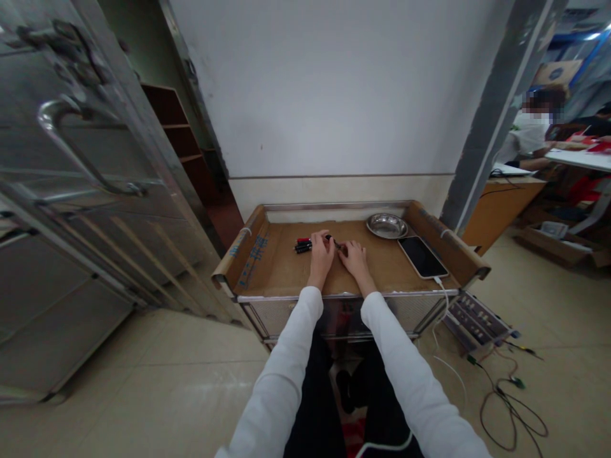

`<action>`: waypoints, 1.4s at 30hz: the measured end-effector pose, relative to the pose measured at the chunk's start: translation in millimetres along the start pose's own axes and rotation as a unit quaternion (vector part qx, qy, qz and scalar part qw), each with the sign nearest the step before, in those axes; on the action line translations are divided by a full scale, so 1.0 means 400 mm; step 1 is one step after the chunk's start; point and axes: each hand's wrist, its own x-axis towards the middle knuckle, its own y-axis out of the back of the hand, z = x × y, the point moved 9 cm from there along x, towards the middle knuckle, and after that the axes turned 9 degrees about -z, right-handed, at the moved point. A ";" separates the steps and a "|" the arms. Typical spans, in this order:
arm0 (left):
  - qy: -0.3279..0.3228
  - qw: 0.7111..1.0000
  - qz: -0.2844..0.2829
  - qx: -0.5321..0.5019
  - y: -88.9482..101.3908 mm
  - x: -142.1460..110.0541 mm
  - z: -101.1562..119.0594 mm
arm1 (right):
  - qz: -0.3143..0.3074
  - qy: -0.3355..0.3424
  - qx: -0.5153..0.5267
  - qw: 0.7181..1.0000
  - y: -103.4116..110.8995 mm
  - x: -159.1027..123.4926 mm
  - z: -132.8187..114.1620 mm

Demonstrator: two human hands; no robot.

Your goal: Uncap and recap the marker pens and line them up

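My left hand (321, 253) and my right hand (354, 258) are close together over the cardboard-lined top of a cart (286, 270). Between them is a slim dark pen-like piece (337, 244), its ends covered by my fingers. My right fingers pinch one end of it; my left fingers are curled around the other end, near a black tip. Just left of my left hand lie several pens (302, 246), black ones and a red one, partly hidden by that hand.
A round metal bowl (386, 226) sits at the cart's back right, with a phone (422, 257) and its white cable (445, 296) in front. An equipment box (480, 324) and loose cables lie on the floor. A metal door (90, 146) stands left; a person sits far right.
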 end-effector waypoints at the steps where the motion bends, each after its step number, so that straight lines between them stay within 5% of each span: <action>1: -0.003 1.000 -0.003 -0.002 -0.001 0.000 0.002 | 0.001 -0.001 0.000 1.000 0.000 0.000 0.001; 9: -0.004 1.000 -0.022 -0.019 -0.006 0.001 0.004 | 0.012 -0.002 0.001 1.000 0.003 -0.001 0.004; 28: 0.058 0.997 0.046 -0.001 0.038 -0.003 -0.026 | 0.028 -0.031 -0.008 0.999 0.016 -0.003 0.009; 37: 0.071 0.981 -0.164 0.071 -0.081 -0.011 -0.058 | 0.062 -0.048 -0.009 0.997 0.040 -0.008 0.013; 42: 0.115 0.965 -0.207 0.115 -0.102 -0.023 -0.075 | 0.019 -0.018 -0.014 1.000 0.018 -0.001 -0.001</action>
